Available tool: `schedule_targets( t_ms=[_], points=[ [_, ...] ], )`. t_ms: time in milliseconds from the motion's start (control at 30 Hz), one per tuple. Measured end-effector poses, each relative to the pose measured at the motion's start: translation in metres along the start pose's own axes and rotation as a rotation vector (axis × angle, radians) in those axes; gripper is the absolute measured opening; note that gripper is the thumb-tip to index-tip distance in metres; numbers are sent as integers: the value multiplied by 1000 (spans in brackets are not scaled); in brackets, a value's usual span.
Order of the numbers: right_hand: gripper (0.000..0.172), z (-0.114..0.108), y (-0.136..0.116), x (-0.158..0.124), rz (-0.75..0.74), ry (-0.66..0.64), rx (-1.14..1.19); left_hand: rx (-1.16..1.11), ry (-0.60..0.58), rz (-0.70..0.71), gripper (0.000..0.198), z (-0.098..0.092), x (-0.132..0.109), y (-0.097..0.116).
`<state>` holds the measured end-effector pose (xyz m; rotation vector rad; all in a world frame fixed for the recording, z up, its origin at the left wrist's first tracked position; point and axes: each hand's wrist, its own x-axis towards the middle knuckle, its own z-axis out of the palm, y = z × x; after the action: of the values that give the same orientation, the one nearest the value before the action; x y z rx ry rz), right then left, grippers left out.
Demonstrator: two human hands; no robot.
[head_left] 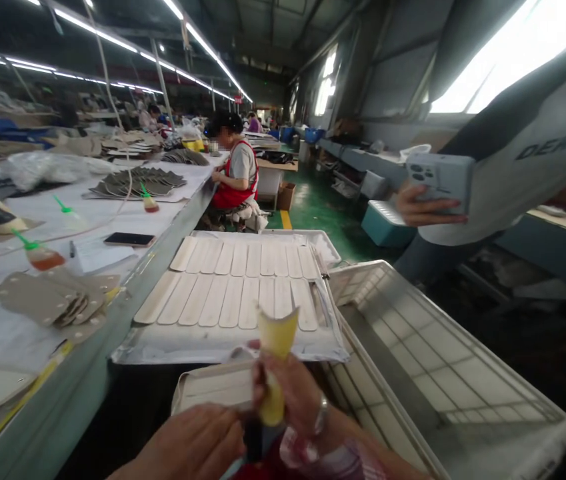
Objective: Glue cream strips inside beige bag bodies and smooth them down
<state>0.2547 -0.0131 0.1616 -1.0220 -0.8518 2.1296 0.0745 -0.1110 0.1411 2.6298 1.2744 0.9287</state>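
My right hand (pixel 295 390), with a bracelet at the wrist, is closed around a yellow tool (pixel 277 333) with a flared, concave top edge. The tool stands upright in front of the board; its exact kind is not clear. My left hand (pixel 197 440) is lower and to the left, its fingers bent together and what they hold hidden. Just beyond it is a pale panel (pixel 213 388) with rounded corners, partly covered by my hands. Two rows of cream strips (pixel 230 300) lie on a white-covered board (pixel 163 343) ahead.
A white plastic crate (pixel 463 360) stands at right. The left workbench (pixel 177 220) carries glue bottles (pixel 43 255), a dark phone (pixel 129 239) and stacked grey-beige pieces (pixel 53 297). A seated co-worker (pixel 237 167) is ahead; a standing person's hand at right holds a phone (pixel 440 181).
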Motion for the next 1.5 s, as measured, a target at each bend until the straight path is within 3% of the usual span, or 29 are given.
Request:
schedule_targets(
  t_ms=[67,133,200,267,400,600,667,800,900,967,1067,1167,1300,1500],
  points=[
    [41,-52,-28,-8,-183,181,-425,-43,-15,-204,25,12,33,-19],
    [41,-99,-46,-15,-279,238,-927,-149,-91,-476,30,36,64,-39],
    [43,-131,-51,-19,-212,186,-1269,-332,-270,-567,35,66,88,-55],
    [39,-149,-45,-18,-95,141,-1492,-490,-445,-532,35,94,103,-66],
    [37,-155,-27,-3,-62,119,-1749,-701,-650,-510,32,120,114,-79],
    [34,-149,-26,42,-129,15,-1809,-1121,-829,-671,29,118,123,-96],
    [39,-144,-26,56,-128,59,-1837,-1339,-789,-824,30,122,124,-101],
    [47,-135,-21,73,-180,91,-1907,-1678,-534,-1207,34,139,125,-107],
    [50,-134,-17,77,-221,54,-1898,-1804,-615,-1248,47,149,131,-106],
    [51,-135,-17,78,-254,19,-1885,-1755,-728,-1185,57,151,136,-104],
    [52,-135,-19,80,-264,-37,-1902,-1435,-837,-1099,65,150,140,-104],
    [50,-133,-21,81,-231,-87,-1926,-1080,-856,-971,66,149,138,-110],
    [46,-132,-20,83,-239,-125,-1937,-1025,-875,-783,62,151,132,-116],
    [41,-136,-17,87,-328,-209,-2018,-832,-1000,-870,81,152,129,-117]
  ],
)
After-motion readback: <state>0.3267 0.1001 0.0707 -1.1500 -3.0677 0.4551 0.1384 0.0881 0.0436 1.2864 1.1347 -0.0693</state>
